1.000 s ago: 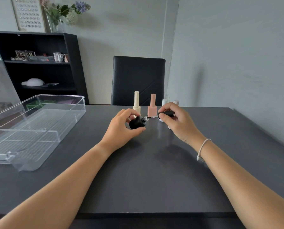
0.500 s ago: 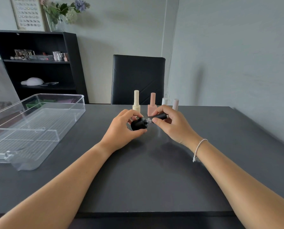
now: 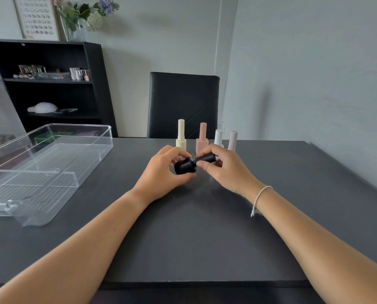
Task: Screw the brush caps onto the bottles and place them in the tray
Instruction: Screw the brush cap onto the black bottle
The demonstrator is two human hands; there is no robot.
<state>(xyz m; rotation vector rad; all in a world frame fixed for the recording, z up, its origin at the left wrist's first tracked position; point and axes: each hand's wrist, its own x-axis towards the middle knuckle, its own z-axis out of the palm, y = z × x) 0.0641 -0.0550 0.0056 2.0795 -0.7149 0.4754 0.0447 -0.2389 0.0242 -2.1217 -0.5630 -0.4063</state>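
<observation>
My left hand [image 3: 161,172] grips the black bottle [image 3: 184,166] at frame centre, its long axis running up-right into the brush cap [image 3: 206,159] my right hand [image 3: 225,170] pinches; the clear tray [image 3: 91,148] sits far left, nearer my left hand.

Pale grey-green walls [image 3: 303,62] fill the upper and right frame, with a vertical corner edge right of centre. Black open shelving unit [image 3: 51,88] at upper left, holding small items too blurred to identify and a white domed object [image 3: 43,107] on its lower shelf. On top: a framed chart [image 3: 36,17] and a vase of flowers [image 3: 82,16]. Black padded chair [image 3: 183,104] at centre, behind a dark grey table [image 3: 194,238] spanning the lower frame. Soft, even light.
</observation>
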